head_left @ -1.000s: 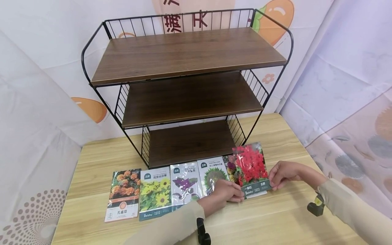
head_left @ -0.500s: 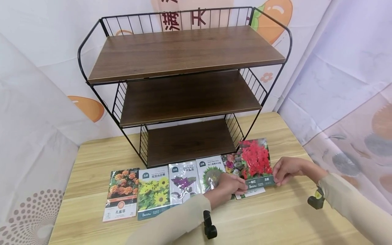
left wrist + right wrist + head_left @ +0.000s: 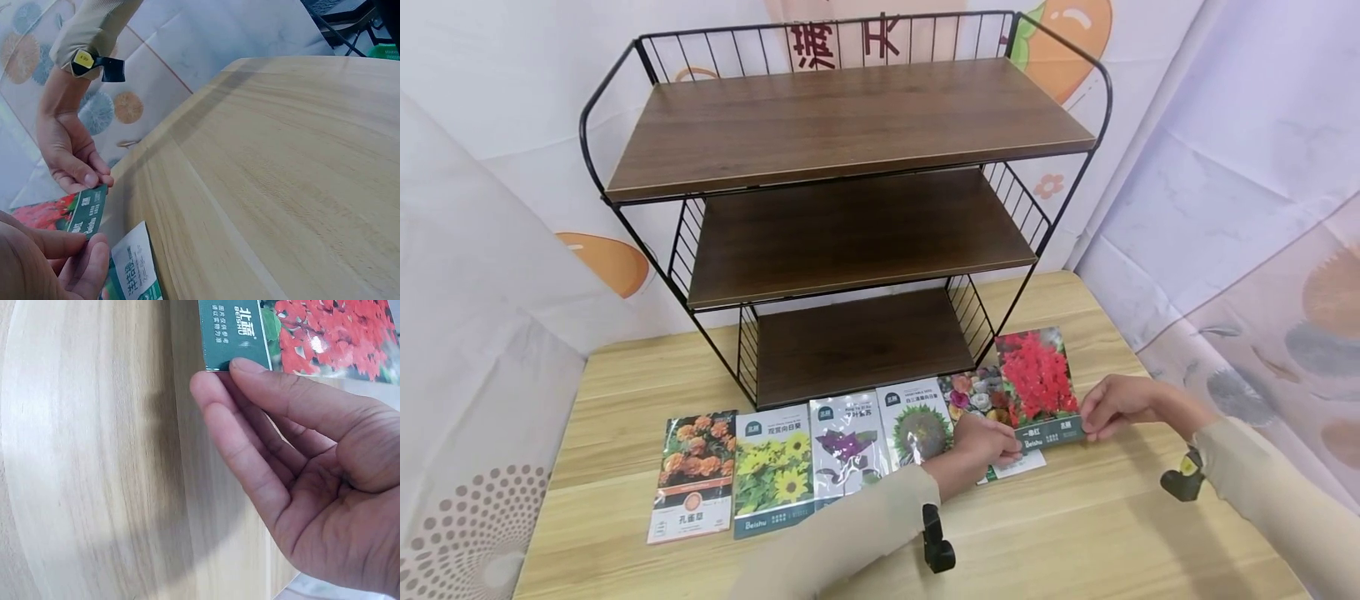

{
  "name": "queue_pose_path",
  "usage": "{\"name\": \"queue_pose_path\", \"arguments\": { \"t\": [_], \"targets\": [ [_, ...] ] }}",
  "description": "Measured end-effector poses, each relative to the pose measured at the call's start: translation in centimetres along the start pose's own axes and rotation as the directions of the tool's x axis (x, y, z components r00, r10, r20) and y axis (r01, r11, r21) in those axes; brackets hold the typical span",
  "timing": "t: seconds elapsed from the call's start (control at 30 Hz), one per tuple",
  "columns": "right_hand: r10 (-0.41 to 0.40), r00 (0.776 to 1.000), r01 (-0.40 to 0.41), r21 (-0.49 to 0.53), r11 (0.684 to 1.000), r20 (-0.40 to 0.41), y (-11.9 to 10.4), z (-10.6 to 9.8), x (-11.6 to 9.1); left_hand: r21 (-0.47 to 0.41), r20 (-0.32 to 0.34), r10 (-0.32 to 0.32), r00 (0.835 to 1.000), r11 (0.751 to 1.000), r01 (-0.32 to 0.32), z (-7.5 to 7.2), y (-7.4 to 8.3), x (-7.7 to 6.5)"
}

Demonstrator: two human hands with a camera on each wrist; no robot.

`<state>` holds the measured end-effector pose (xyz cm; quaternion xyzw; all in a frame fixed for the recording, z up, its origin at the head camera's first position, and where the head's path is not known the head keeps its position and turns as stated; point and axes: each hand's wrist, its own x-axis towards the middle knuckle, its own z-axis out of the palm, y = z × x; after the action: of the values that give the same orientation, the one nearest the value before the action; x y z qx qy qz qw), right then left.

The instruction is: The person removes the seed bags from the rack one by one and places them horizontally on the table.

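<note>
Both hands hold a seed packet (image 3: pixel 1037 375) with red flowers and a dark green band along its bottom. My left hand (image 3: pixel 983 443) pinches its lower left corner, and my right hand (image 3: pixel 1116 406) pinches the lower right corner. In the right wrist view, thumb and fingertips meet at the green corner (image 3: pixel 234 337). The held packet is tilted and partly overlaps a packet of mixed-colour blooms (image 3: pixel 972 390), whose white lower part (image 3: pixel 134 265) shows below it on the table. Left of that lies a packet with a green-fringed sunflower (image 3: pixel 921 429), partly covered by my left hand.
A three-tier rack with brown boards (image 3: pixel 857 233) and a black wire frame stands behind the packets. Leftward in the row lie purple-leaf (image 3: pixel 844 446), yellow sunflower (image 3: pixel 775 467) and orange marigold (image 3: pixel 694 475) packets on the wooden table (image 3: pixel 1075 533). Printed cloth hangs around.
Both hands have carried the red-flower packet right and slightly away from me. More of the mixed-bloom packet beneath it now shows. The head view has shifted slightly.
</note>
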<state>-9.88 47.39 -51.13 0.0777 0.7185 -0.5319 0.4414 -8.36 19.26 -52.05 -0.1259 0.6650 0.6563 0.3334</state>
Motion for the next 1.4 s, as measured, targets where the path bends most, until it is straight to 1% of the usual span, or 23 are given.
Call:
{"name": "queue_pose_path", "arguments": {
  "t": [0.17,0.3,0.47,0.6,0.7,0.83,0.97,1.1,1.3,1.4],
  "targets": [
    [-0.008,1.000,0.009,0.063,0.998,-0.012,0.7,-0.8,-0.3,-0.066,-0.008,0.016,1.000,0.998,-0.017,0.7,0.2,0.5],
    [-0.011,1.000,0.012,0.079,0.997,-0.012,1.2,-1.4,-0.4,-0.066,-0.009,0.025,1.000,0.997,-0.026,1.2,0.3,0.7],
    [-0.004,1.000,0.004,0.063,0.998,0.014,1.7,-2.4,-0.5,-0.064,-0.031,0.028,0.999,0.998,-0.029,2.2,0.5,0.8],
    [-0.003,1.000,0.002,0.049,0.999,0.022,1.6,-3.0,-0.6,-0.079,-0.056,0.015,0.998,0.997,-0.019,2.8,0.5,1.0],
    [-0.004,1.000,0.004,0.031,1.000,0.018,1.4,-3.3,-0.7,-0.087,-0.069,0.002,0.998,0.996,-0.008,3.0,0.5,1.2],
    [-0.001,1.000,0.001,-0.003,1.000,-0.003,1.2,-3.5,-0.9,-0.083,-0.070,-0.010,0.998,0.997,0.004,3.2,0.5,1.2],
    [0.000,1.000,-0.001,-0.033,0.999,-0.025,1.1,-3.4,-1.2,-0.076,-0.068,-0.014,0.998,0.997,0.009,3.4,0.4,1.2],
    [0.007,0.999,-0.009,-0.042,0.999,-0.054,1.2,-2.9,-1.5,-0.071,-0.068,-0.007,0.998,0.997,0.002,3.5,0.3,1.1],
    [0.021,0.995,-0.022,-0.010,1.000,-0.098,1.8,-2.0,-1.7,-0.113,-0.080,-0.024,0.996,0.993,0.015,3.4,0.0,1.0],
    [0.011,0.995,-0.009,0.016,1.000,-0.096,2.0,-1.7,-1.9,-0.127,-0.080,-0.020,0.997,0.992,0.010,3.3,-0.2,1.0]
  ]
}}
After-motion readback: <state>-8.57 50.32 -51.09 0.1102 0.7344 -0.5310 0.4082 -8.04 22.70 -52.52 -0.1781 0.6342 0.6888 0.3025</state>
